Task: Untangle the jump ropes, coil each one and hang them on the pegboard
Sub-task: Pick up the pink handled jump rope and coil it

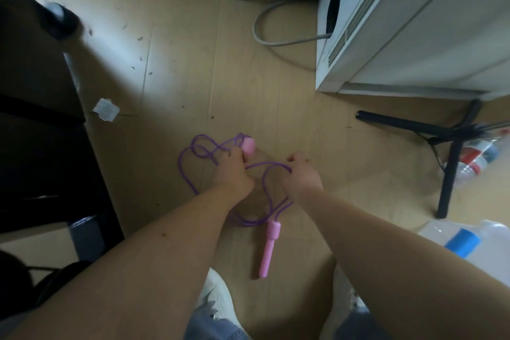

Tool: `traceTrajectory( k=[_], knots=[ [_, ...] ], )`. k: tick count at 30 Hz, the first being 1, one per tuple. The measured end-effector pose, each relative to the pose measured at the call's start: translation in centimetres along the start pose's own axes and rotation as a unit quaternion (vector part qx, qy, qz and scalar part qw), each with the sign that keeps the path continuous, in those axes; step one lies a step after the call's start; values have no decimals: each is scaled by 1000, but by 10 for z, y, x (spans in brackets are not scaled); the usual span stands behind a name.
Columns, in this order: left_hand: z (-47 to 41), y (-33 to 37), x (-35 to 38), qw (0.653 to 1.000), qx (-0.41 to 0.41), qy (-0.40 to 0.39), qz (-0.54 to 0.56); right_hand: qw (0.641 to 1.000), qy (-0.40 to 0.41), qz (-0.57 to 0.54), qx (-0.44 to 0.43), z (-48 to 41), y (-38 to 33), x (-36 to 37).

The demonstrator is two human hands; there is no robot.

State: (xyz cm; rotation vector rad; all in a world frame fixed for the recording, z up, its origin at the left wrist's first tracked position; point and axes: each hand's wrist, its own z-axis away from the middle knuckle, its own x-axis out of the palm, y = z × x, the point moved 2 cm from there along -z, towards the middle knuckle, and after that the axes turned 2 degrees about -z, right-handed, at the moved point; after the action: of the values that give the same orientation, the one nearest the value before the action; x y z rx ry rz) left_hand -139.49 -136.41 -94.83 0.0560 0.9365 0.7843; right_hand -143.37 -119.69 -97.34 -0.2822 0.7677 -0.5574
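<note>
Untangling underway: left hand (233,171) clenched on one pink handle (248,145), right hand (302,174) pinching purple cord (190,182). Should draw loops apart slowly, feeding slack toward free handle (269,248) below the hands.

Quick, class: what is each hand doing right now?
Left hand: closed on a pink handle.
Right hand: closed on the purple rope.

Purple jump rope (190,171) with pink handles (269,248), loosely looped on floor.
</note>
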Motion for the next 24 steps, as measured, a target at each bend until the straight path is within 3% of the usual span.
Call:
traceTrajectory(
  k=[6,15,21,24],
  knots=[
    [32,28,-43,994,73,13,81,998,23,-46,-41,30,-48,-51],
    [102,61,-94,975,81,55,197,974,21,-194,-118,117,-94,-118],
    [162,83,-113,968,131,116,181,947,1,-280,-159,197,-104,-149],
    [194,89,-118,969,108,78,210,934,-2,-301,-190,227,-107,-160]
  ],
)
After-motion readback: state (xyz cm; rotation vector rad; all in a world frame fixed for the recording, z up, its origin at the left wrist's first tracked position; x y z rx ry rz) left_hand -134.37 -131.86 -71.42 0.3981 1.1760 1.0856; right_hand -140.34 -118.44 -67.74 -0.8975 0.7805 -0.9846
